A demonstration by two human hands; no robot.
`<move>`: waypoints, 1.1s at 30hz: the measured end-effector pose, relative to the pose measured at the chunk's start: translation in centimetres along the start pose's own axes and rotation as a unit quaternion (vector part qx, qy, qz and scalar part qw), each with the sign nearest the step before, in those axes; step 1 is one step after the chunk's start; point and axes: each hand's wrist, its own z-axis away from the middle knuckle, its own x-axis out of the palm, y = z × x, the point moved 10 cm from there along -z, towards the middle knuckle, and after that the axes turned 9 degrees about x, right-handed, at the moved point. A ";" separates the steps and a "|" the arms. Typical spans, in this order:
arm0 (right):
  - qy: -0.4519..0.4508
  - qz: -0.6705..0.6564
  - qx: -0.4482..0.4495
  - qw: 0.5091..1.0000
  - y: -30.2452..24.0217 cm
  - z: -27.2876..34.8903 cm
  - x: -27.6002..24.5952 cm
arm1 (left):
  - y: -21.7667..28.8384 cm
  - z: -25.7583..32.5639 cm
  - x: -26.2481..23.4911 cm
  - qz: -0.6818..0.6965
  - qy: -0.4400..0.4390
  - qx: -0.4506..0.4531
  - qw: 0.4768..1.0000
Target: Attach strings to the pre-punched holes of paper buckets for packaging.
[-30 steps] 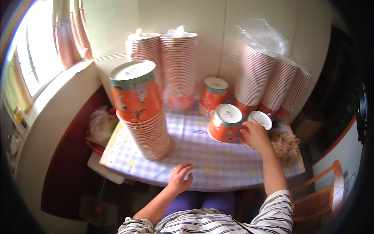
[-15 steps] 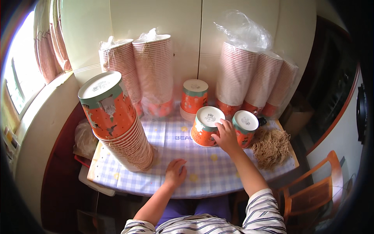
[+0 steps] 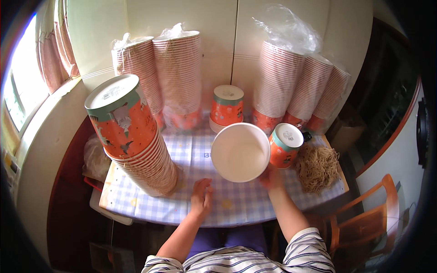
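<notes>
1. Nearest to me are my striped sleeves [image 3: 255,261] at the lower edge, with both bare forearms reaching up onto the checked tablecloth [image 3: 150,202].
2. My left hand [image 3: 201,195] rests on the cloth near the table's front edge, fingers loosely curled and holding nothing.
3. My right hand [image 3: 271,176] grips the white paper bowl [image 3: 240,152] from below, fingers wrapped around its underside. The bowl is lifted off the table and tipped so its empty inside faces me. The hand is blurred, so I cannot tell the exact finger placement.
4. Just right of the bowl sits an orange tub [image 3: 284,145] with a white top, tilted, and beyond it a heap of tan straw-like strands [image 3: 317,167] on the table's right end.
5. To my left stands a leaning stack of orange bowls [image 3: 136,145], close to the left hand.
6. Farther back, a short stack of orange tubs [image 3: 226,108] stands behind the held bowl.
7. Against the wall are tall wrapped stacks of striped cups, on the left [image 3: 159,77] and the right [image 3: 300,86].
</notes>
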 end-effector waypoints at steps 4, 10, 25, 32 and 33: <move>0.077 -0.031 0.071 0.994 3.9 0.9 -3.9 | -0.7 0.4 0.0 0.016 -0.006 -0.013 1.000; 0.135 0.120 0.201 0.963 5.8 2.8 -4.7 | -1.4 0.6 0.7 0.067 -0.013 -0.017 0.998; 0.342 0.844 -0.019 0.413 -17.3 8.4 -4.3 | -2.7 0.3 0.1 0.063 0.001 -0.050 0.997; 0.221 0.577 -0.284 0.733 -19.1 12.9 4.7 | -2.6 0.8 0.2 0.051 -0.003 -0.069 0.996; 0.128 0.543 -0.351 0.752 -18.5 15.1 10.2 | -2.5 0.8 0.2 0.043 -0.006 -0.063 0.997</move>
